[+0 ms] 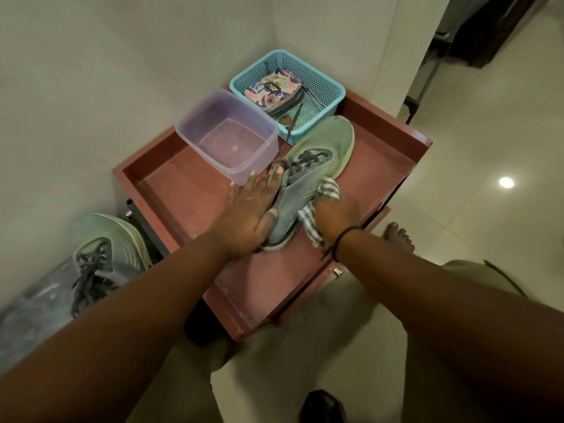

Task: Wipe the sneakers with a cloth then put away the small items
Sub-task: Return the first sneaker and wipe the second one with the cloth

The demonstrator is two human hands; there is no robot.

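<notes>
Currently I see a pale green mesh sneaker (308, 178) lying on the reddish-brown rimmed worktop (189, 196), just in front of a clear lilac plastic tub (227, 137). My left hand (250, 206) presses flat on it, fingers spread apart. My right hand (335, 215) has fingers clamped on a grey striped cloth (326, 193) against the shoe's side. Pushing hard could shove the sneaker into the tub or the blue mesh basket (323, 87) behind it.

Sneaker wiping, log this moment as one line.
step: wiping | left hand: steadies sneaker | right hand: presses striped cloth on its side | second sneaker: off tray
</notes>
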